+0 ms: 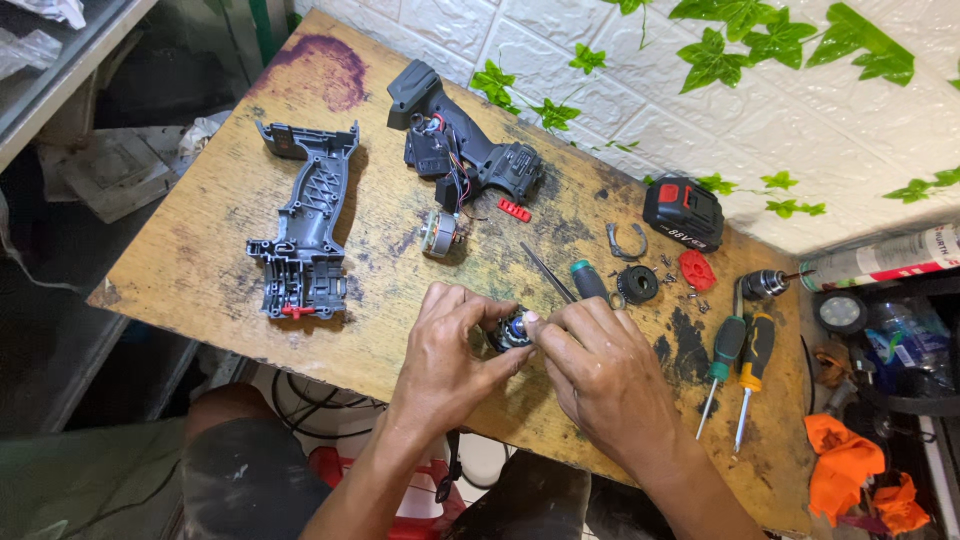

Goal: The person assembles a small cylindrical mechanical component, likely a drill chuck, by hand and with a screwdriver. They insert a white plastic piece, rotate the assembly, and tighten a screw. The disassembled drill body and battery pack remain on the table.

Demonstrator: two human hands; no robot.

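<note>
1. Lower centre of the frame: a small dark, round gear part [508,331] with a glint of blue and metal at its middle, held just above the worn wooden tabletop [200,250]; most of it is hidden by fingers.
2. Left hand [445,350]: fingers curled narrowly around the part from the left, thumb and forefinger pinching its edge, forearm rising from the lower edge of the frame.
3. Right hand [600,370]: fingertips closed on the same part from the right, back of the hand toward the camera, wrist angled toward lower right.
4. Counted items on the tabletop: two grey drill housing halves, one empty [305,225] at left, one with wiring [460,150] at upper centre; one small motor [440,235] below the wired half; one black battery pack [683,212] at right; two screwdrivers [735,375] lying side by side at lower right; one drill chuck [765,284] above them; one black ring [637,284]; one red cap [696,270].
</note>
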